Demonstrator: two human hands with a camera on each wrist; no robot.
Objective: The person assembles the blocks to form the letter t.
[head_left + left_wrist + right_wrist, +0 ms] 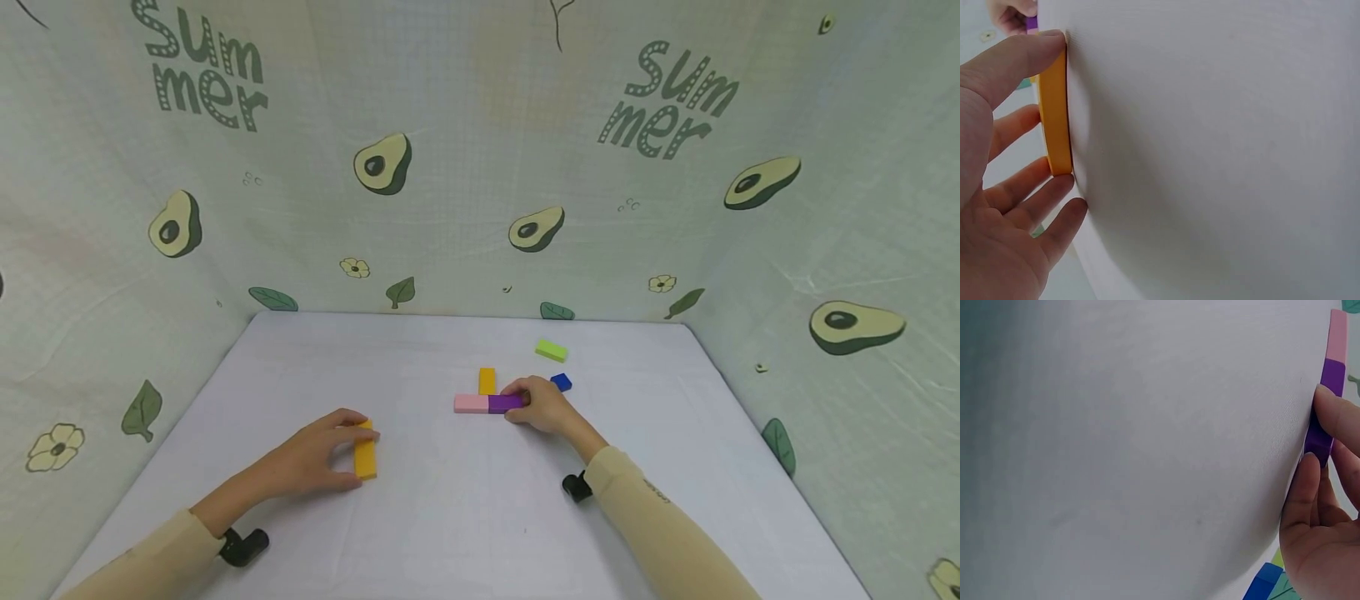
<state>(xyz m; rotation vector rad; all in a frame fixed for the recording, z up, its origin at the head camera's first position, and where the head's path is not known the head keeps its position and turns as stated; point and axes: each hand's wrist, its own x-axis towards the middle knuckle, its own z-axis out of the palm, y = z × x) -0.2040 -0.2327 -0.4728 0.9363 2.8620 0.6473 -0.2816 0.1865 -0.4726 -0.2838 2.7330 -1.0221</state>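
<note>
On the left of the white table, my left hand holds a long orange block lengthwise, thumb at its near end and fingers at the far end. In the left wrist view the thumb touches one end of this block. My right hand pinches a purple block between thumb and fingers, its right part hidden by them. A pink block lies end to end with the purple one. Behind this row, a second orange block points away from me, close to where they meet.
A blue block lies just beyond the right hand, partly hidden in the head view. Farther back is a lime green block. Cloth walls printed with avocados enclose the table at the back and both sides.
</note>
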